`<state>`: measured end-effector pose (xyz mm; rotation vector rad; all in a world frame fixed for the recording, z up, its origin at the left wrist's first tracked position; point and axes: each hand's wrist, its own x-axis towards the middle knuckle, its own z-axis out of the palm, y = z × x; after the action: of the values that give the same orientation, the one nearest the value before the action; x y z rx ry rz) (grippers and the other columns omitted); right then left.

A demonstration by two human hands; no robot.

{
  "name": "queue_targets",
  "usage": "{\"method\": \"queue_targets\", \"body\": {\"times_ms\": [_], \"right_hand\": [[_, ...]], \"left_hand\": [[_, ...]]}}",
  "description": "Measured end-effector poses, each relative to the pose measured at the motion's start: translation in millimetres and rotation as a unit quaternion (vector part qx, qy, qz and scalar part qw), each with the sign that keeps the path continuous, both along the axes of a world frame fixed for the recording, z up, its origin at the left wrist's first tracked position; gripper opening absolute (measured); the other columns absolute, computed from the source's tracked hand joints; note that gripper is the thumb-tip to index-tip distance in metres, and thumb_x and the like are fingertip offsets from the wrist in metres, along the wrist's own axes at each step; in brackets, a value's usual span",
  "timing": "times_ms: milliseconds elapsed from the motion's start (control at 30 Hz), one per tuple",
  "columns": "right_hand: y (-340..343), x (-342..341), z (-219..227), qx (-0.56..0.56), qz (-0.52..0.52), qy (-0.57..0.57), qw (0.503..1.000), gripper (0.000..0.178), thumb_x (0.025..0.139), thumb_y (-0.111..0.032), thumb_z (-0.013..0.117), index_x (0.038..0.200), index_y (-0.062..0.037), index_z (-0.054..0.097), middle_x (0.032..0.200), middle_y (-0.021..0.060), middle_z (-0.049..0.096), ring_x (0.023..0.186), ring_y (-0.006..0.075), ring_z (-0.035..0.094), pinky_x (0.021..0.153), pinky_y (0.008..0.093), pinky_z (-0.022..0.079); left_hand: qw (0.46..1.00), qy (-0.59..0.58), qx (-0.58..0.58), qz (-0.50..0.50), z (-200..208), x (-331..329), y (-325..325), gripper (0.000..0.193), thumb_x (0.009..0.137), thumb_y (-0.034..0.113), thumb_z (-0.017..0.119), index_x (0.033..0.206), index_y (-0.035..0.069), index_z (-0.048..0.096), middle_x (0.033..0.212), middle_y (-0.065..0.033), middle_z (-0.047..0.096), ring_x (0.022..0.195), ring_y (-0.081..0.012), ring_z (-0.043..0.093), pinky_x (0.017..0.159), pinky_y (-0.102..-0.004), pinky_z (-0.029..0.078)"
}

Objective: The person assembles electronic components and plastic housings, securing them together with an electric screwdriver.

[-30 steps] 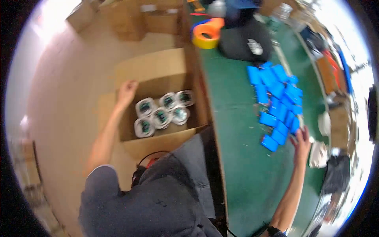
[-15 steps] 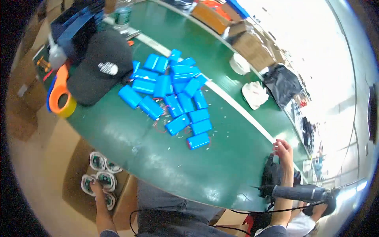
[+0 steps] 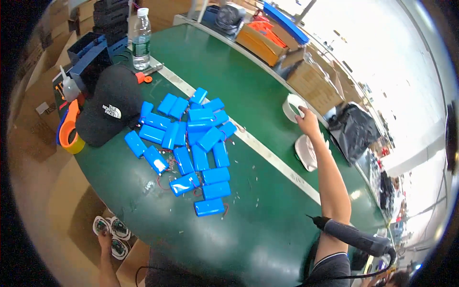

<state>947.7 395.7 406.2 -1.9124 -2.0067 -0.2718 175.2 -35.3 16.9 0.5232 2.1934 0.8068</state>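
My right hand [image 3: 309, 122] is stretched across the green table, its thumb and fingers closed at the rim of a white ring-shaped part [image 3: 289, 108]. Under that forearm lies a second white rounded part [image 3: 304, 152], partly hidden by the arm. Low on the left, my left hand [image 3: 103, 237] reaches into a cardboard box, its fingers on a round white housing with a green circuit board [image 3: 100, 224]. Beside it are more such housings [image 3: 119, 248]. Blue wrapped battery packs [image 3: 201, 157] with thin red wires lie piled in the middle of the table.
At the left are a black cap [image 3: 111, 98], tape rolls [image 3: 71, 136] and a water bottle [image 3: 141, 43]. A dark electric screwdriver [image 3: 354, 237] hangs over my right upper arm. A black bag [image 3: 354, 131] and cardboard boxes [image 3: 313, 81] line the far right edge.
My right hand has moved from near the screwdriver, forward across the table to the white ring-shaped part. My left hand stays in the box. The whole view has shifted.
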Motion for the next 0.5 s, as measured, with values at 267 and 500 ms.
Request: {"method": "queue_targets", "body": {"times_ms": [267, 500], "right_hand": [[43.8, 16.5, -30.9, -0.052, -0.167, -0.087, 0.981, 0.027, 0.075, -0.024, 0.062, 0.093, -0.0038, 0.062, 0.094, 0.0211, 0.061, 0.090, 0.0370, 0.058, 0.078, 0.0438, 0.045], [-18.7, 43.6, 34.2, 0.096, -0.150, 0.568, 0.803, 0.020, 0.085, -0.009, 0.053, 0.100, 0.0042, 0.052, 0.078, 0.0105, 0.058, 0.067, 0.0235, 0.064, 0.055, 0.0305, 0.057]], "left_hand": [[0.987, -0.118, 0.098, 0.053, 21.8, 30.2, -86.1, 0.018, 0.081, 0.014, 0.058, 0.086, -0.003, 0.061, 0.078, -0.0143, 0.061, 0.063, -0.0214, 0.058, 0.058, -0.0329, 0.046], [0.979, -0.162, -0.113, 0.038, 21.2, 32.0, -54.8, 0.023, 0.083, 0.014, 0.052, 0.095, -0.006, 0.055, 0.084, -0.0108, 0.055, 0.071, -0.0206, 0.049, 0.063, -0.0300, 0.037]]}}
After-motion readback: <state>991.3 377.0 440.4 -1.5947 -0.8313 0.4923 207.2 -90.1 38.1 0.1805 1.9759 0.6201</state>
